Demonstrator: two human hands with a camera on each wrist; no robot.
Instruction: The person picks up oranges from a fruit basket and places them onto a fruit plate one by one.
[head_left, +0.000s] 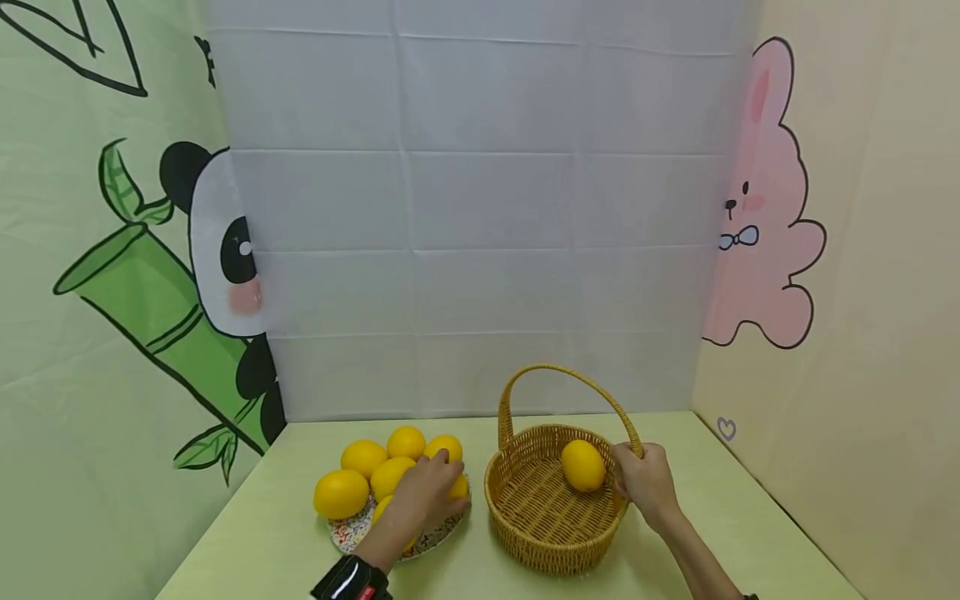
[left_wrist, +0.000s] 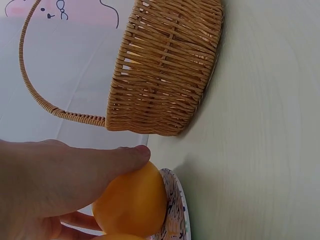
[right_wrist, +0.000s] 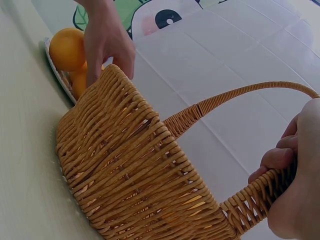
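My left hand (head_left: 429, 492) reaches over a patterned plate (head_left: 348, 533) heaped with several yellow-orange round fruits that look like oranges. Its thumb and fingers are around one orange (left_wrist: 132, 200) at the plate's right side; the fingertips behind it are partly hidden. My right hand (head_left: 647, 482) grips the handle (right_wrist: 250, 202) of a woven wicker basket (head_left: 551, 546) at the lower right of its arch. Inside the basket, against its right back wall, lies a single orange (head_left: 582, 465). The basket stands upright on the table, just right of the plate.
The pale table (head_left: 247, 542) runs back to a white creased cloth (head_left: 487, 208). A green panda-print wall (head_left: 75, 417) stands at the left, a cream rabbit-print wall (head_left: 862, 417) at the right. A dark band (head_left: 351, 579) is on my left wrist.
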